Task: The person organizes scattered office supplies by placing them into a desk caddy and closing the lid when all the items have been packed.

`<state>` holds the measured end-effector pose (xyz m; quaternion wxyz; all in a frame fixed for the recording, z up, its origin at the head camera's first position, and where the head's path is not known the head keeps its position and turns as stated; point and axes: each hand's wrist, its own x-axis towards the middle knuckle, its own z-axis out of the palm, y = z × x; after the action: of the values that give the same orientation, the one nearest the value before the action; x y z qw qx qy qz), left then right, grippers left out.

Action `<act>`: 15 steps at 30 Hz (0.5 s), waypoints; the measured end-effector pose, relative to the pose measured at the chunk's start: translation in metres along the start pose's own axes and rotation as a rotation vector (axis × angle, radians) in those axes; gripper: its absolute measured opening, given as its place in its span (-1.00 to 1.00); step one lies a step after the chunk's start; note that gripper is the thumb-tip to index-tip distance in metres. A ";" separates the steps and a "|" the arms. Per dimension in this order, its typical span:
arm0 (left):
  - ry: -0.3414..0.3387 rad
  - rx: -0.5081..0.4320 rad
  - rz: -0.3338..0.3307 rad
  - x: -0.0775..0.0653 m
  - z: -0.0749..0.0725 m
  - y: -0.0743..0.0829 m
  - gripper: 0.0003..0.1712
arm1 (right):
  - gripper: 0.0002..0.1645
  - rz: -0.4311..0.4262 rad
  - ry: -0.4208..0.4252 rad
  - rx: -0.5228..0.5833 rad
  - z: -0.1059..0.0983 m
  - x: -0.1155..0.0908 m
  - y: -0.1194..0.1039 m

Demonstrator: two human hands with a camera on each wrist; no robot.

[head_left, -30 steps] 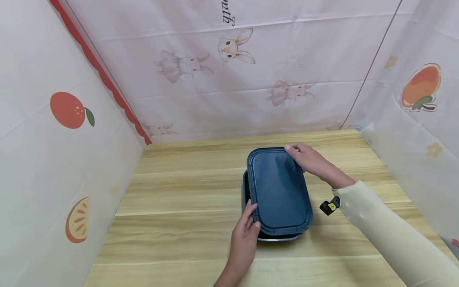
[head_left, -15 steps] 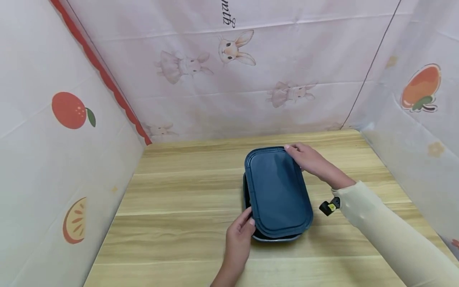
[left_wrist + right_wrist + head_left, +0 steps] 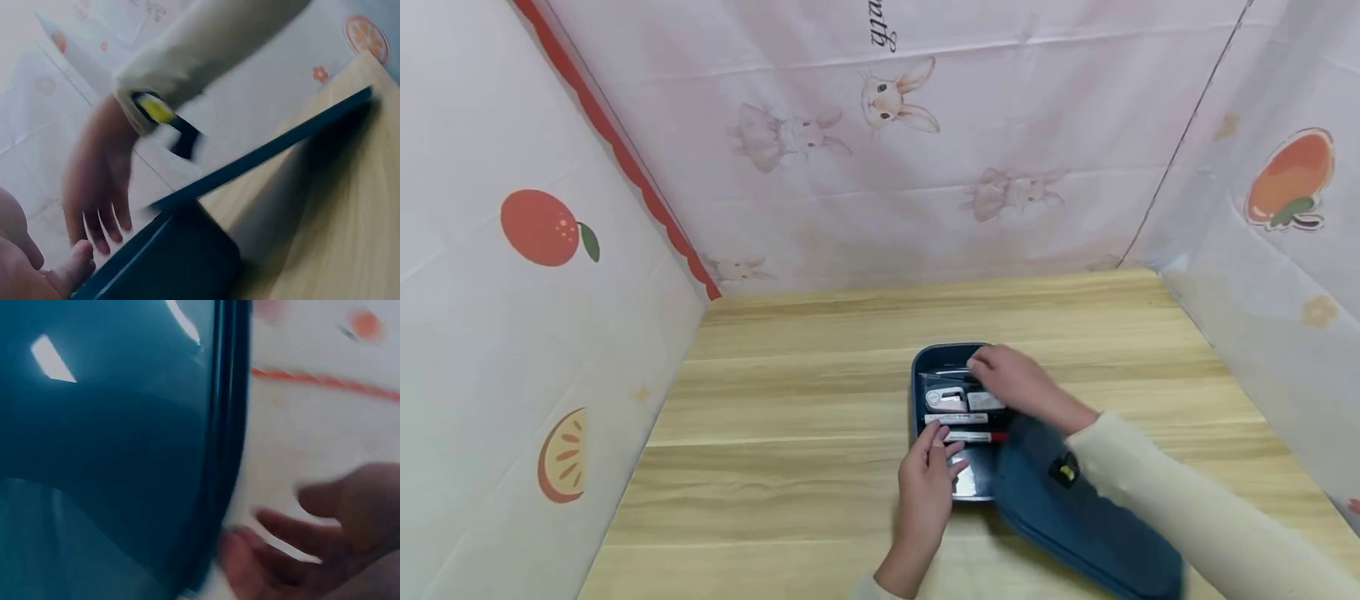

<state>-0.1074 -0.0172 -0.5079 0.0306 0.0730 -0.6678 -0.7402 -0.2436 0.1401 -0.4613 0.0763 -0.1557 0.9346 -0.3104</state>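
Note:
A dark blue box (image 3: 917, 379) stands uncovered. Inside lie a white marker with a black end (image 3: 955, 418), another with a red end (image 3: 973, 437), a small white rounded item (image 3: 945, 398) and a small pale block (image 3: 985, 402). My left hand (image 3: 925, 479) reaches over the box's near left side, fingers spread above the markers. My right hand (image 3: 1018, 383) is over the right side, and its fingers hang apart above the rim in the left wrist view. The blue lid (image 3: 1082, 517) slants off the box's near right corner under my right forearm; in the left wrist view its end overlaps the rim.
The box stands on a wood-grain table (image 3: 790, 433). Printed cloth walls (image 3: 820, 208) enclose it at the back and both sides. A small black device (image 3: 1063, 469) sits on my right wrist.
The lid has come off the box and swung down to the right, uncovering the contents. My right hand has moved from the lid's far corner to over the box; my left fingers have left the lid's edge.

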 end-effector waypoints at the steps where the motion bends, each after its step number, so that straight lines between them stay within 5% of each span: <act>1: -0.007 -0.033 -0.005 0.000 0.003 -0.003 -0.51 | -0.57 -0.009 0.036 -0.035 0.010 -0.003 0.003; 5: -0.001 0.006 0.046 -0.002 0.010 -0.008 -0.51 | -0.55 0.005 0.174 -0.030 0.026 -0.010 0.011; 8: 0.007 0.177 0.144 -0.010 0.013 -0.008 -0.59 | -0.54 0.036 0.246 0.024 0.018 -0.011 0.015; 10: -0.012 0.318 0.153 -0.022 0.012 -0.008 -0.71 | -0.54 0.052 0.251 0.047 0.011 -0.011 0.018; 12: -0.043 0.447 0.093 -0.037 0.010 -0.011 -0.83 | -0.52 0.069 0.222 0.056 0.007 -0.011 0.022; 15: -0.148 0.523 -0.114 -0.058 0.006 -0.020 -0.76 | -0.49 0.092 0.186 0.066 0.006 -0.012 0.029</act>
<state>-0.0496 -0.0009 -0.5230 -0.0799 0.0617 -0.8314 -0.5464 -0.2377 0.1630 -0.4826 0.0082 -0.0805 0.9331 -0.3503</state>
